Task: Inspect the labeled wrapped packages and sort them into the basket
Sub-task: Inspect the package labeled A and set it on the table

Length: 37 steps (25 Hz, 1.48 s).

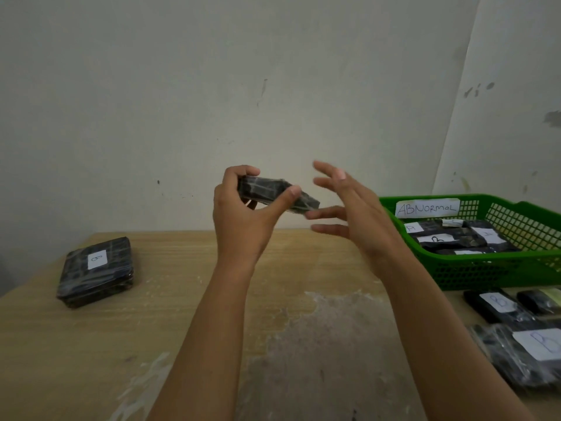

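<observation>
My left hand (243, 217) holds a dark, plastic-wrapped package (267, 191) in the air above the table, gripped between thumb and fingers, seen nearly edge-on. My right hand (349, 208) is just to the right of it with fingers spread; one fingertip is near the package's right end, and contact is unclear. A green basket (485, 268) with an "ABNORMAL" label (426, 207) stands at the right and holds several labeled dark packages (449, 240). Another wrapped package with a white label (96, 270) lies flat on the table at the left.
The wooden table (212, 314) has whitish worn patches near the middle. More labeled wrapped packages (522, 341) lie at the right edge in front of the basket. A pale wall rises directly behind the table.
</observation>
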Tool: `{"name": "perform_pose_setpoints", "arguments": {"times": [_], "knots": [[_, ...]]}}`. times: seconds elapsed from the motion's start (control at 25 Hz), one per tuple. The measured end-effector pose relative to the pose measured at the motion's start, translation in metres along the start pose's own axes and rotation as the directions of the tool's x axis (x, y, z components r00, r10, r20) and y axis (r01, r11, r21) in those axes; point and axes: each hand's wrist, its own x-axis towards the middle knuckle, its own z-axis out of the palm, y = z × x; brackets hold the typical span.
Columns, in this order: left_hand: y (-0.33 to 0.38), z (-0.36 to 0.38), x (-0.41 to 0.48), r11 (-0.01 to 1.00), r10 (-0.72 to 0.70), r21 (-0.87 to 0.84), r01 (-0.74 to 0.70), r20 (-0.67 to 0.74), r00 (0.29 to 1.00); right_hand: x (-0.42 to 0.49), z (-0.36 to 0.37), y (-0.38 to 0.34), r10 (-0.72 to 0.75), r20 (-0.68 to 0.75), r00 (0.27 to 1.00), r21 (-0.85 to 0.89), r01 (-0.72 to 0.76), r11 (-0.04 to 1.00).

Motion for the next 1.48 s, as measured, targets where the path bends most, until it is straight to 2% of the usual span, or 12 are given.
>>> {"name": "perform_pose_setpoints", "arguments": {"times": [0.08,0.24,0.36,0.64,0.96,1.04,1.16,1.2,1.28,1.4,1.48], "knots": [[0.006,0.010,-0.006,0.999,0.038,0.028,-0.039,0.025,0.999,-0.002,0.009,0.001,0.034,0.106,0.994,0.059,-0.041,0.997],[0.014,0.014,-0.011,0.998,0.052,-0.051,-0.046,0.109,0.993,0.000,0.010,0.008,-0.026,-0.015,1.000,0.078,0.027,0.997],[0.011,0.012,-0.005,0.992,0.002,-0.125,0.017,0.155,0.988,0.004,0.000,0.012,-0.023,-0.052,0.998,0.136,0.030,0.990],[0.008,0.016,-0.006,0.990,-0.020,-0.136,0.031,0.079,0.997,0.006,-0.007,0.009,-0.061,-0.079,0.995,0.053,0.065,0.996],[0.005,0.012,-0.004,0.992,-0.014,-0.124,0.029,0.116,0.993,0.004,-0.004,0.012,-0.124,-0.075,0.989,-0.035,0.122,0.992],[0.006,0.011,-0.005,0.992,-0.003,-0.122,0.018,0.121,0.993,0.005,-0.006,0.012,-0.113,-0.051,0.992,0.000,0.113,0.994],[0.006,0.009,-0.003,0.992,-0.013,-0.126,0.031,0.136,0.991,0.004,-0.010,0.011,-0.061,0.001,0.998,0.153,0.060,0.986],[0.006,0.009,-0.003,0.988,-0.029,-0.142,0.052,0.159,0.987,0.004,-0.011,0.010,-0.061,0.016,0.998,0.165,0.058,0.985],[0.011,0.009,-0.005,0.957,-0.140,-0.223,0.185,0.204,0.969,0.005,-0.014,0.011,-0.081,0.045,0.996,0.177,0.072,0.982],[0.015,0.006,-0.006,0.828,-0.370,-0.344,0.442,0.257,0.893,0.005,-0.014,0.012,-0.099,0.154,0.983,0.259,0.057,0.964],[0.014,0.004,-0.004,0.809,-0.378,-0.353,0.470,0.300,0.876,0.005,-0.012,0.011,-0.098,0.206,0.974,0.298,0.033,0.954]]}}
